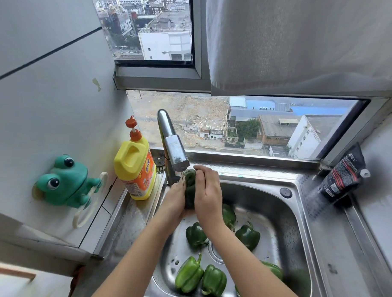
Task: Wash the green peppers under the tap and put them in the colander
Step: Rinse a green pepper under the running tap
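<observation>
Green pepper (190, 188) sitting under tap (173, 145), 12 o'clock of sink (299, 218). Left hand (175, 198) cupping beneath, right hand (208, 193) wrapping over, both grips curling round it. Probably light, hollow and slippery when wet; gripping round body looking safest. Other peppers (189, 274) lying toward 6 o'clock.

Reaching forward with both forearms, gripping a green pepper (190, 189) between left hand (174, 199) and right hand (208, 193).

Steel sink (287, 229), green peppers (213, 281) in basin, yellow bottle (134, 168) on ledge
</observation>
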Available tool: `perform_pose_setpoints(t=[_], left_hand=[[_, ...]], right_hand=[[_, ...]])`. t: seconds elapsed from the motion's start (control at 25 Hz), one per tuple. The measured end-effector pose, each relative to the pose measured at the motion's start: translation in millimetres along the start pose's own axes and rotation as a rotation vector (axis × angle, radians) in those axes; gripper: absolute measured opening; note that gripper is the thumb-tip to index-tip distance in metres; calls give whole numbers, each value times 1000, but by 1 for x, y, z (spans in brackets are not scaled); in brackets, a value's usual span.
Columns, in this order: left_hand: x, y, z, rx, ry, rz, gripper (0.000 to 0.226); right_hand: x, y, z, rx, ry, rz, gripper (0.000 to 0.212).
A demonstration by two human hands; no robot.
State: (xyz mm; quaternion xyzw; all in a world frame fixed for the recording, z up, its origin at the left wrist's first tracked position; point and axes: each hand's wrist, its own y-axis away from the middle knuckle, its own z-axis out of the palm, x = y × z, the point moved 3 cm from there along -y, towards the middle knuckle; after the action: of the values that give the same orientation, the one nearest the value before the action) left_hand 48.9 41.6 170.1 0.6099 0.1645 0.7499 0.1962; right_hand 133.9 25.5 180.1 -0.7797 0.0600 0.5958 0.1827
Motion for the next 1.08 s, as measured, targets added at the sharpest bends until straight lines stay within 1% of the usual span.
perform_pose_setpoints(t=[0.08,0.16,0.24,0.28,0.32,0.36,0.44,0.48,0.52,0.6,0.68,0.72,0.76,0.8,0.84,0.92,0.96,1.0,1.08], left_hand=[[-7,4,1,42,-101,45,30],[-12,10,0,53,-89,53,28],[-13,11,-4,80,-38,63,26],[-13,10,-7,107,3,54,27],[-13,7,-10,134,73,10,28],[-14,6,-12,139,178,-73,28],[-20,8,-13,71,429,-321,25],[-22,11,-13,51,527,-418,23],[-25,12,-14,41,574,-480,26],[-29,15,-14,-6,575,-548,40],[-31,10,-16,-21,555,-553,45],[-31,5,-17,-15,517,-525,41],[-31,0,-20,-10,464,-494,35],[-30,-4,-22,-11,405,-464,30],[-30,-7,-23,-20,365,-445,26],[-30,-9,-25,-42,336,-423,23],[-31,-9,-27,-38,352,-416,25],[-32,-8,-30,-28,377,-414,30],[-35,-7,-35,-16,441,-440,42]], right_hand=[[5,-8,0,-16,-68,207,27],[14,-13,2,-69,-144,359,34],[20,-10,8,-83,-181,391,35],[21,-4,10,-74,-183,358,33],[21,3,12,-64,-180,304,31],[20,9,13,-66,-176,242,30],[17,19,14,-106,-167,128,30],[18,21,13,-139,-166,82,29],[22,21,10,-180,-165,49,27],[31,14,2,-290,-135,28,22],[41,-3,-10,-375,-55,35,19],[49,-15,-16,-365,12,26,21],[58,-28,-22,-346,97,23,27],[66,-40,-24,-357,201,27,38],[75,-51,-21,-423,304,31,51],[90,-66,-8,-632,459,19,75],[95,-71,0,-716,511,-8,80],[98,-75,9,-768,555,-51,81],[102,-86,22,-770,650,-210,67]])
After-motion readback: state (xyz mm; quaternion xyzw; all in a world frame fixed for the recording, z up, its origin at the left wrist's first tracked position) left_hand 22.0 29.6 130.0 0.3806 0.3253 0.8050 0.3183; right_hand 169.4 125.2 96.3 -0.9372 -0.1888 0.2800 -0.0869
